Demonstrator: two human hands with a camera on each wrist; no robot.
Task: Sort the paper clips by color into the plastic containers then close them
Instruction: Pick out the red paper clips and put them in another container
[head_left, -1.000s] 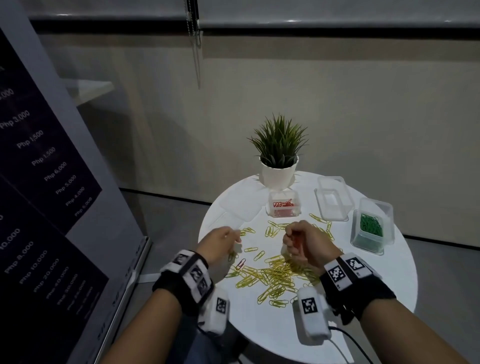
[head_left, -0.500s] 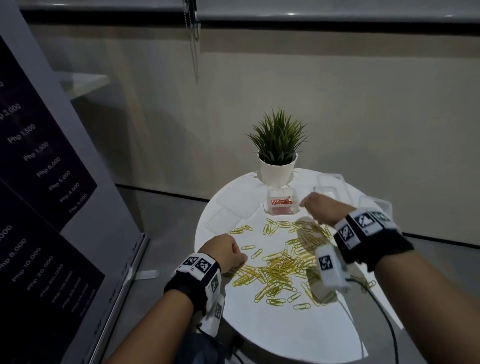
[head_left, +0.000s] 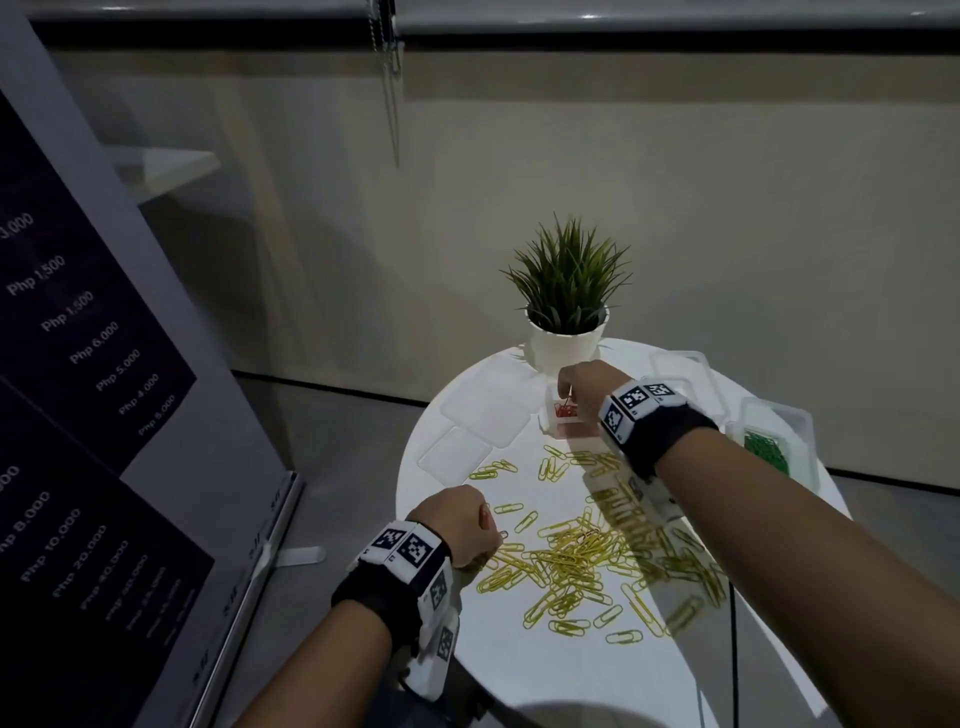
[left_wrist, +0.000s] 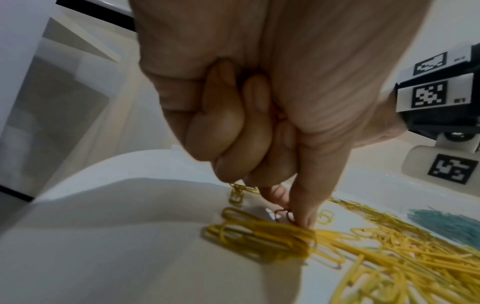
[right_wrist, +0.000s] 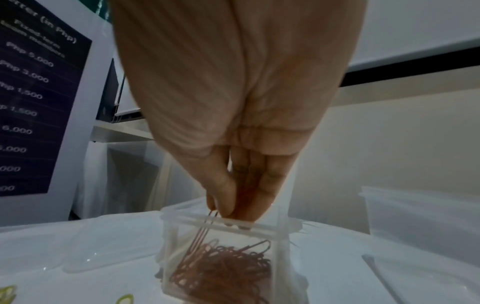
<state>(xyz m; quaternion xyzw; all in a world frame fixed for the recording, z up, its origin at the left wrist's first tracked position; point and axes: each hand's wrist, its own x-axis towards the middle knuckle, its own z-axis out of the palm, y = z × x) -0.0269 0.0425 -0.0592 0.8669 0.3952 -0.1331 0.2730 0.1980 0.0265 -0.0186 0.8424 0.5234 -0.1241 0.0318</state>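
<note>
Many yellow paper clips (head_left: 571, 556) lie scattered on the round white table (head_left: 545, 670). My left hand (head_left: 493, 535) is at the pile's left edge, and its thumb and forefinger pinch a single red clip (left_wrist: 283, 215) that lies on the table. My right hand (head_left: 566, 389) hovers over the small clear container of red clips (head_left: 563, 418), fingers pointing down. It pinches a red clip (right_wrist: 205, 232) that hangs into the container (right_wrist: 226, 226). A container of green clips (head_left: 769, 447) stands at the right, with an empty clear container (head_left: 685, 374) behind the right wrist.
A potted plant (head_left: 569, 312) stands at the table's back edge, just behind the red container. Two clear lids (head_left: 483, 410) lie flat at the back left. A price sign board (head_left: 93, 364) stands on the left beside the table.
My right hand has gone from the pile forward to above the red container, carrying a red clip. My left hand has dropped to the pile's left edge and pinched a red clip.
</note>
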